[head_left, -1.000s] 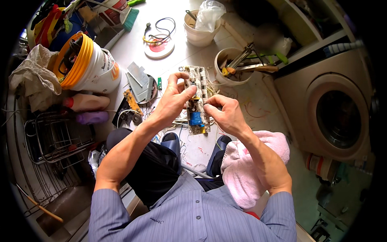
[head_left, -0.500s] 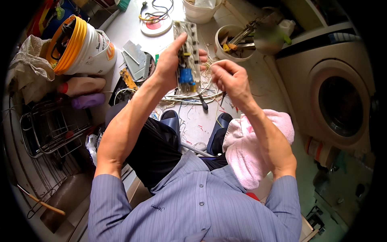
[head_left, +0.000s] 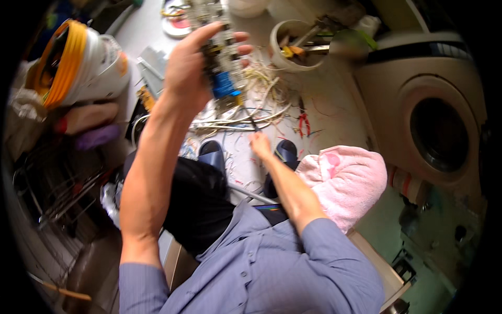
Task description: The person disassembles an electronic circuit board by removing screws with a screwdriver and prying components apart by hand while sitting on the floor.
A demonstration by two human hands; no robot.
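My left hand (head_left: pixel 191 70) is closed around a long circuit board (head_left: pixel 212 49), with its thumb across the near face and fingertips showing past the far edge. The board is held tilted above the floor, carrying a blue block (head_left: pixel 225 85) and a small yellow piece at its lower end. My right hand (head_left: pixel 260 145) is low by the floor between my slippers, its fingers closed at the handle end of a slim dark screwdriver (head_left: pixel 253 123). Motion blur and the hand itself hide most of that handle. Beside it lie loose white cables (head_left: pixel 230 124).
Red-handled pliers (head_left: pixel 304 124) and wire scraps lie on the floor. A tool bucket (head_left: pixel 277 55) stands beyond, a yellow-rimmed white bucket (head_left: pixel 107 68) at left. A pink towel (head_left: pixel 342 183) covers my right knee; a washing machine (head_left: pixel 384 99) stands at right.
My right hand has left the board's side and dropped to the screwdriver on the floor. The board has moved up and left with my left hand. The whole view has shifted slightly.
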